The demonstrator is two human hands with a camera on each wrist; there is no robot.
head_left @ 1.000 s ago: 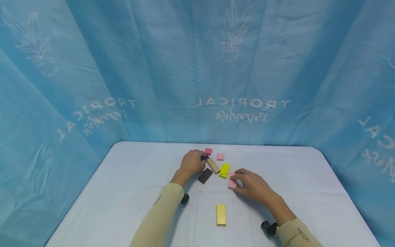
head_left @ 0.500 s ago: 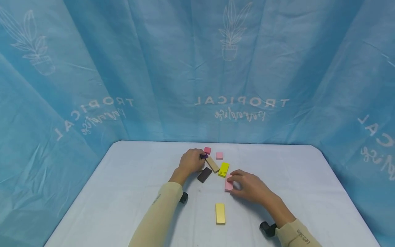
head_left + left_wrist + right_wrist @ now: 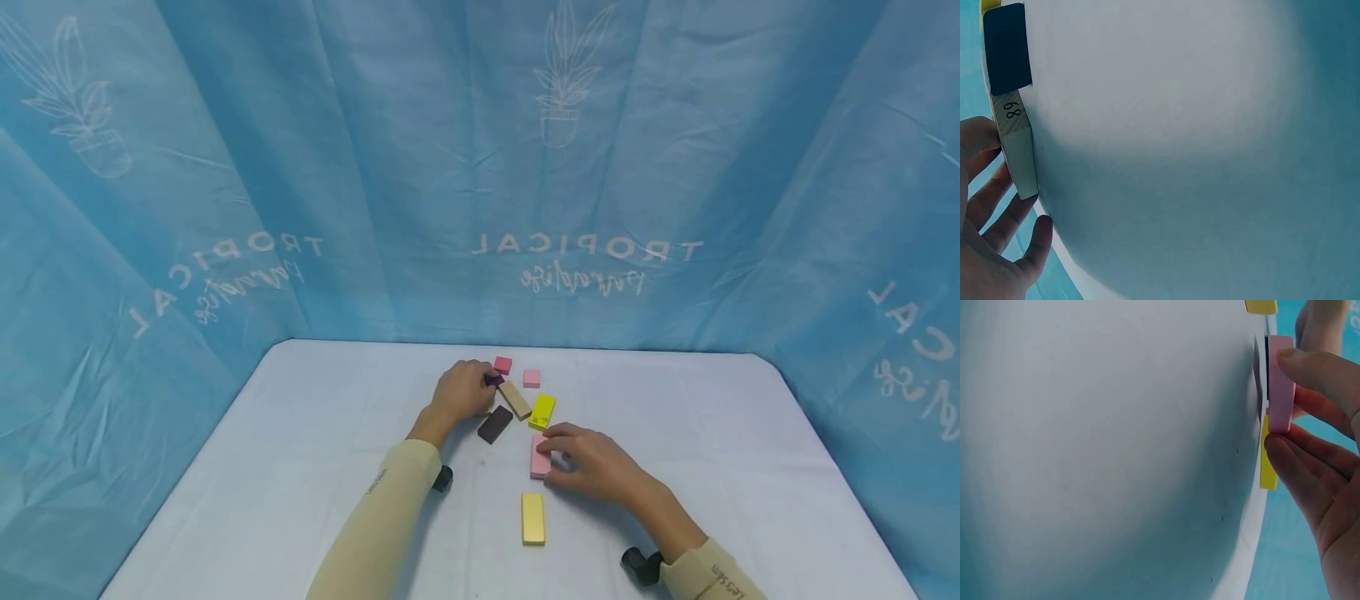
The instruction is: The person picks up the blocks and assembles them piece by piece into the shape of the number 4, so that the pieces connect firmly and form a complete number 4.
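Pink block (image 3: 540,462) in right hand (image 3: 598,468)

The pink block (image 3: 1281,394) between the right fingers (image 3: 1325,374) looks smooth and matt; at the left fingers (image 3: 1005,230), the 68 block (image 3: 1016,122) shows wood grain; beneath, matt cloth (image 3: 480,517)

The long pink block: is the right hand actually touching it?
Touching. The right wrist view shows the right hand gripping the long pink block, one fingertip on its face, another at its lower end.
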